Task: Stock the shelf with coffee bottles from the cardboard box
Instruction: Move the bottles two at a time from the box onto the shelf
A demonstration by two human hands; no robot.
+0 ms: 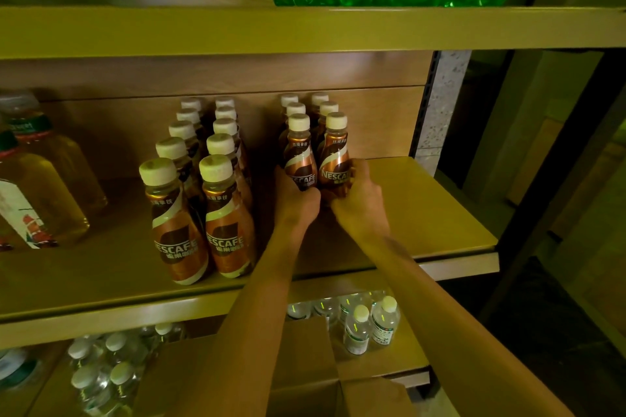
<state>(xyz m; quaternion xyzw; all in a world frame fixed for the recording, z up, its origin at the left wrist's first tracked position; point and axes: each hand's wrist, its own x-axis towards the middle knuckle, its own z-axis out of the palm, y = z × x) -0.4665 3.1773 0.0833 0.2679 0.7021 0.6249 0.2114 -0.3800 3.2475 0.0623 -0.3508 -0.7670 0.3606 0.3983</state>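
Both hands are on the middle shelf (440,200), each closed around the lower part of one Nescafé coffee bottle. The left hand (298,196) has its grip wrapped on the left front bottle (299,152), and the right hand (359,193) has its grip wrapped on the right front bottle (335,152). The two bottles stand upright, touching each other, with their bases on the shelf. Directly behind the grips, more bottles of the same kind stand in two short rows (308,105) up to the back wall. To the left of the left grip, a little apart, a longer double row of coffee bottles (200,200) reaches near the front edge. Below the forearms, the open cardboard box (305,366) is seen, in front of small water bottles (372,325) on the lower shelf.
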